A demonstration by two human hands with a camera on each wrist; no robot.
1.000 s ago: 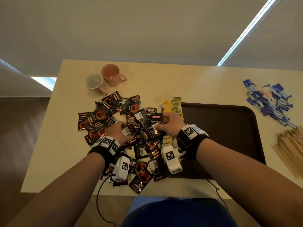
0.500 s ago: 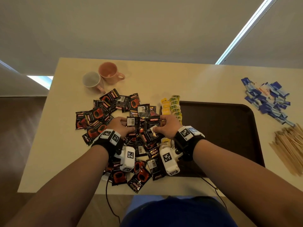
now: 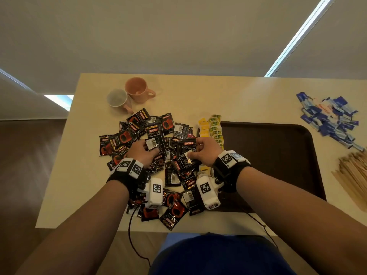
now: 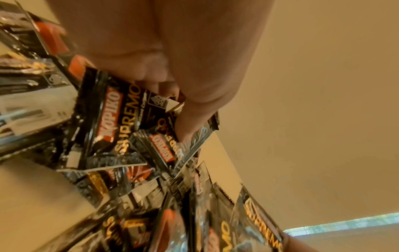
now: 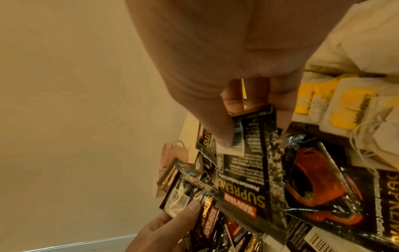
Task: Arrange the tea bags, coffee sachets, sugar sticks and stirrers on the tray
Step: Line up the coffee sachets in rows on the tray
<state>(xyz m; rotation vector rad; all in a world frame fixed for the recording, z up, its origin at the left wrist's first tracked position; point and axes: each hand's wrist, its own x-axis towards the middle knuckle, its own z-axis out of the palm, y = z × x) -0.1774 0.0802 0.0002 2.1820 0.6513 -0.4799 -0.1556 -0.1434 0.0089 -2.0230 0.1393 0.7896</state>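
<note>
A heap of black coffee sachets [image 3: 139, 133] covers the table left of the dark brown tray [image 3: 278, 155]. My left hand [image 3: 144, 149] grips a few sachets [image 4: 121, 119] over the heap. My right hand [image 3: 202, 150] pinches other sachets [image 5: 250, 153] between thumb and fingers at the tray's left edge. Yellow and green tea bags [image 3: 213, 128] stand in rows along the tray's left side. Blue sugar sticks [image 3: 327, 118] lie in a pile at the far right, and wooden stirrers [image 3: 353, 175] lie below them.
Two mugs, one pink [image 3: 139, 90] and one pale [image 3: 117, 99], stand at the table's back left. A cable [image 3: 131, 235] hangs over the front edge. The tray's middle and right show bare brown surface.
Both hands have lifted slightly and gathered more sachets from the heap, the left hand moving right toward the middle. The right hand stays at the tray's left edge.
</note>
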